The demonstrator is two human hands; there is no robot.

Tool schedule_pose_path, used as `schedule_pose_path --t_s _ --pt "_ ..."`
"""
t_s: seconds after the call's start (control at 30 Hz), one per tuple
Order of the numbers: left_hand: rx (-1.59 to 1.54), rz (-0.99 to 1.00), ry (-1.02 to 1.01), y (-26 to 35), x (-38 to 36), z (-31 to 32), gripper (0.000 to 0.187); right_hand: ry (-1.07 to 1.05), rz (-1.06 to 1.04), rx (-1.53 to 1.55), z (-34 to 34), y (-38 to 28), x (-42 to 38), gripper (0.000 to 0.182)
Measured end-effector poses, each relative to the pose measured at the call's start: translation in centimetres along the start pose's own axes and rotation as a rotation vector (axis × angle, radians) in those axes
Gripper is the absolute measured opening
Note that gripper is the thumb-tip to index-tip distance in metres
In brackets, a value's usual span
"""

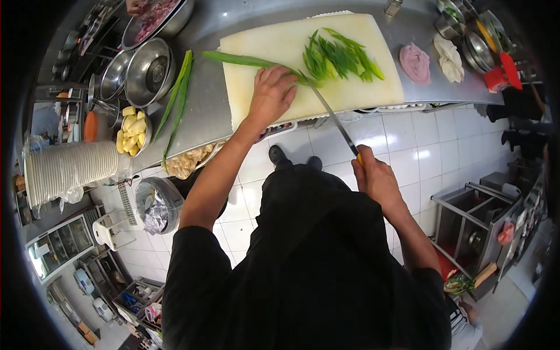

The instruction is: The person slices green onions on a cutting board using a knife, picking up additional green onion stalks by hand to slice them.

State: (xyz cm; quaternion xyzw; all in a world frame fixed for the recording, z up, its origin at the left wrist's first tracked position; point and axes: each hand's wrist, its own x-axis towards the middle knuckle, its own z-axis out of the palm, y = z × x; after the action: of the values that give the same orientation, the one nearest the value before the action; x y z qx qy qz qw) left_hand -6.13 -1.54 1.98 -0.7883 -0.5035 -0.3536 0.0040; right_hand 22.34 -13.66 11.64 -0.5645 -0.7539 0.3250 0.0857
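A long green leaf stalk (pixel 236 59) lies across the left part of the pale cutting board (pixel 256 38). My left hand (pixel 273 95) presses on its right end with curled fingers. In my right hand (pixel 375 178) is the yellow handle of a long knife (pixel 331 112), whose tip reaches the board just right of my left fingers. Slanted cut green pieces (pixel 339 56) are heaped on the board's right half. Whole green leaves (pixel 181 93) lie on the metal counter to the left, their lower ends over its edge.
Metal bowls (pixel 150 72), a bowl of peeled yellow pieces (pixel 133 132) and stacked white plates (pixel 73 173) stand left. Pink (pixel 415 63) and white cloths (pixel 448 58) lie right of the board. Another person's hand (pixel 136 7) is over a meat bowl (pixel 156 23).
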Motion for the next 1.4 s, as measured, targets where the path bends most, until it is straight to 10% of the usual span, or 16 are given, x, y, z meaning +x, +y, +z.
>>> schedule_pose_path --t_s 0.23,0.7,1.4 --pt "0.015 -0.196 -0.03 -3.1 0.8 1.1 0.017 -0.001 0.009 0.007 -0.6 0.4 0.3 0.026" --pt "-0.057 0.066 -0.305 -1.4 0.3 -0.2 0.02 -0.001 0.115 0.108 -1.1 -0.2 -2.1 0.045" --pt "-0.122 -0.105 -0.075 -1.6 0.4 1.2 0.014 0.011 -0.059 -0.182 2.3 -0.8 0.7 0.065"
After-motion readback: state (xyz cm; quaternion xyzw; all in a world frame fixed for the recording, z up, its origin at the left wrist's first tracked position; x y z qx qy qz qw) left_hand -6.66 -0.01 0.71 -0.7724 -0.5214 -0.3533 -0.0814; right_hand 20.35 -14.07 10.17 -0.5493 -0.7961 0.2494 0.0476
